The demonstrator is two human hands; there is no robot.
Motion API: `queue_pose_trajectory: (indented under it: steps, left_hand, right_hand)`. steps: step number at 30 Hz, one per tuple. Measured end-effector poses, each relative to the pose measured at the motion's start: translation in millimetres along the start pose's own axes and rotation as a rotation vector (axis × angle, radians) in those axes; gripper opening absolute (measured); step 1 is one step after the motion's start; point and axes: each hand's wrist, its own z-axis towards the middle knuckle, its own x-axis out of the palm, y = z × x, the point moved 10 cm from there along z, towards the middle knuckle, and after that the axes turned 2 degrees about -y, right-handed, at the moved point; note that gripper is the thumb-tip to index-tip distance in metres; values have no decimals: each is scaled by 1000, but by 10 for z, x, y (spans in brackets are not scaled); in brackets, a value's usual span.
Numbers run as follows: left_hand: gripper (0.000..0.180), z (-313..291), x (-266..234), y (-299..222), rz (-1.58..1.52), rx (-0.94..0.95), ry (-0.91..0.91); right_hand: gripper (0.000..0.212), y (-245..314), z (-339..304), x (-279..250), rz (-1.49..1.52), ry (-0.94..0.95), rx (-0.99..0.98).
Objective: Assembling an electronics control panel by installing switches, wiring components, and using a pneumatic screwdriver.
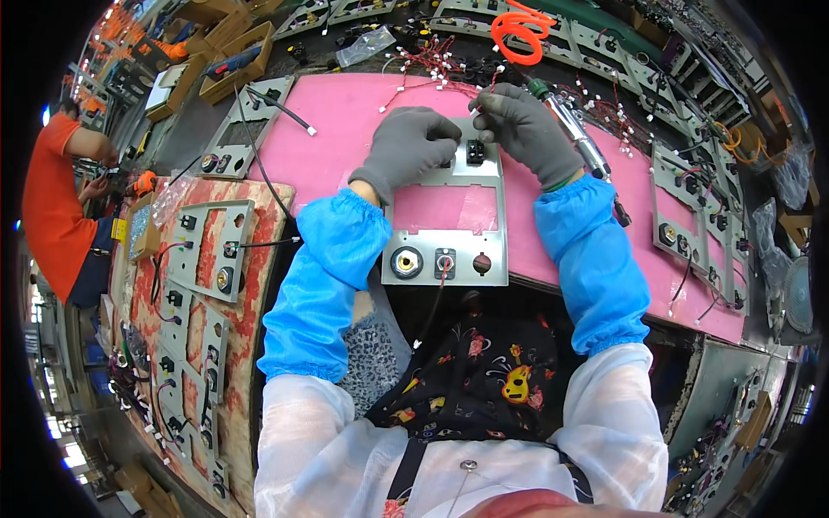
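A grey metal panel (493,207) with a large rectangular cutout lies in front of me on a pink mat (337,112). My left hand (406,151), in a grey glove, rests at the panel's upper left with its fingers curled; what they hold, if anything, is hidden. Just above the panel's upper right, my gloved right hand (525,131) pinches a thin red wire with a white connector (473,109). Between the hands, a black switch-like part (475,152) sits in the panel. Along the near edge are a round black-rimmed socket (405,262) and a small socket (445,261) with a red-and-black lead hanging down.
A silver pneumatic screwdriver (577,129) lies right of my right hand, near an orange coiled hose (521,36). Loose red wires (436,62) are heaped behind. More panels stand at the left (200,250) and right (691,207). A person in orange (60,198) works far left.
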Motion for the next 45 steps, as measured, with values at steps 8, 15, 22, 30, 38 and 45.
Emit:
queue_pose_trajectory:
  steps: [8, 15, 22, 30, 38, 45]
  left_hand:
    - [22, 0, -29, -74, 149, 53, -82]
    - [19, -65, -6, -300, 524, 123, -256]
    - [14, -106, 44, -324, 684, 63, -290]
    - [17, -169, -19, -374, 593, 154, -355]
    - [18, -141, -13, -316, 572, 153, -357]
    - [22, -184, -42, -355, 534, 150, -354]
  right_hand:
    - [15, 67, -76, 68, -166, -73, -38]
    - [16, 90, -120, 90, -200, -98, -78]
    - [17, 69, -117, 78, -256, -118, -91]
    - [16, 68, -120, 98, -266, -145, -114]
    - [15, 79, -132, 120, -308, -181, -130]
    - [15, 104, -150, 121, -422, -206, -138]
